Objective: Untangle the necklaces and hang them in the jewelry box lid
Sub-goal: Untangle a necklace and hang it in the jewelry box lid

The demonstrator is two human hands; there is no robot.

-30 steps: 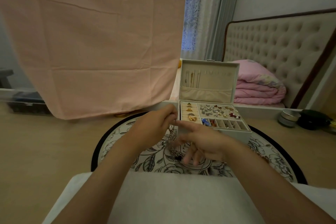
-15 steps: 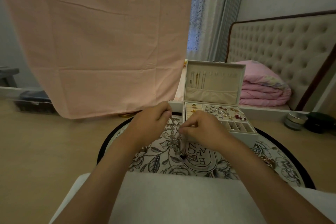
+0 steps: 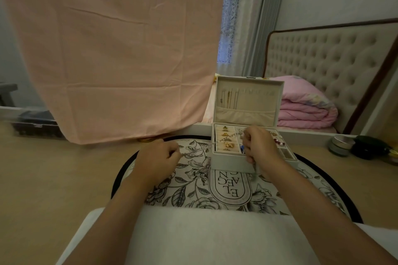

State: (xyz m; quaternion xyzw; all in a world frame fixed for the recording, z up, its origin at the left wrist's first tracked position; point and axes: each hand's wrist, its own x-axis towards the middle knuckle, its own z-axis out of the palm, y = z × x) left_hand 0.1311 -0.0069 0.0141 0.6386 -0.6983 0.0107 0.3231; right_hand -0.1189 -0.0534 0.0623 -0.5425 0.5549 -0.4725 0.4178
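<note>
A white jewelry box [image 3: 228, 162] stands open on a round floral mat [image 3: 193, 187]. Its upright lid [image 3: 247, 99] has several thin chains hanging at the left hooks, above a cream pocket. A silver necklace chain [image 3: 202, 147] stretches taut between my two hands. My left hand [image 3: 159, 161] is closed on one end, left of the box. My right hand [image 3: 259, 146] pinches the other end over the box's tray, and part of the chain dangles below it. The tray holds gold and coloured pieces.
A pink sheet [image 3: 112, 49] hangs at the left and centre. Behind the box is a bed with a folded pink quilt [image 3: 305, 112] and a tufted headboard [image 3: 327, 62]. Small round tins and a dark case [image 3: 353, 146] sit on the floor at the right. A white cloth [image 3: 204, 236] covers my lap.
My hands have pulled apart: the left went left, the right moved right and up over the box tray. The chain that hung bunched between them is stretched out.
</note>
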